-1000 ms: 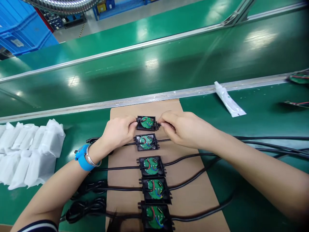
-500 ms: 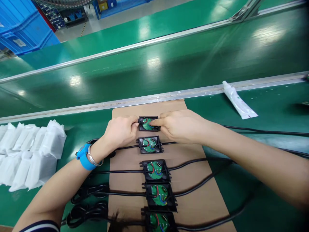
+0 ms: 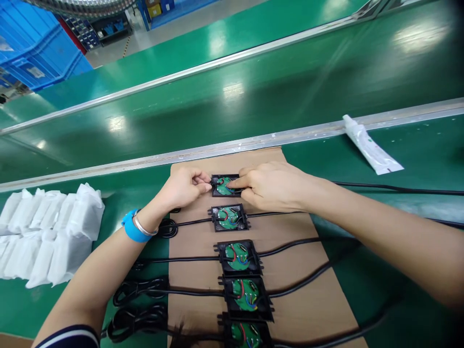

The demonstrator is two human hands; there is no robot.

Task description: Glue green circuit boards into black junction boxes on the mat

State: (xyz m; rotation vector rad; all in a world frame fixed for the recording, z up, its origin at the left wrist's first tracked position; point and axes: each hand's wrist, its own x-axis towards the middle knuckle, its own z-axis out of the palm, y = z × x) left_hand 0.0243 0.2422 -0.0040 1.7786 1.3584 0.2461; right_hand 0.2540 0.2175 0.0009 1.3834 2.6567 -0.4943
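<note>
Several open black plastic housings lie in a column on a cardboard sheet (image 3: 290,261), each with a round green circuit board and red and blue wires inside. At the farthest housing (image 3: 226,194), my left hand (image 3: 186,186) pinches the black cable at its left end; the fingers cover most of that cable. My right hand (image 3: 266,186) holds the same housing at its right end, its index fingertip on the green board (image 3: 222,187). The right end of this housing is hidden by that hand. The second housing (image 3: 229,217) lies just nearer, apart from both hands.
Black cables (image 3: 304,244) run out both sides of the housings, with coiled bundles (image 3: 139,321) at left. White wrapped packages (image 3: 68,241) stand at the far left. A white tube (image 3: 371,145) lies by the metal rail (image 3: 253,143). Blue crates (image 3: 43,63) stand beyond.
My left hand has opened its grip slightly and shifted at the cable end of the farthest housing. My right hand stays on that housing. The whole view has shifted a little.
</note>
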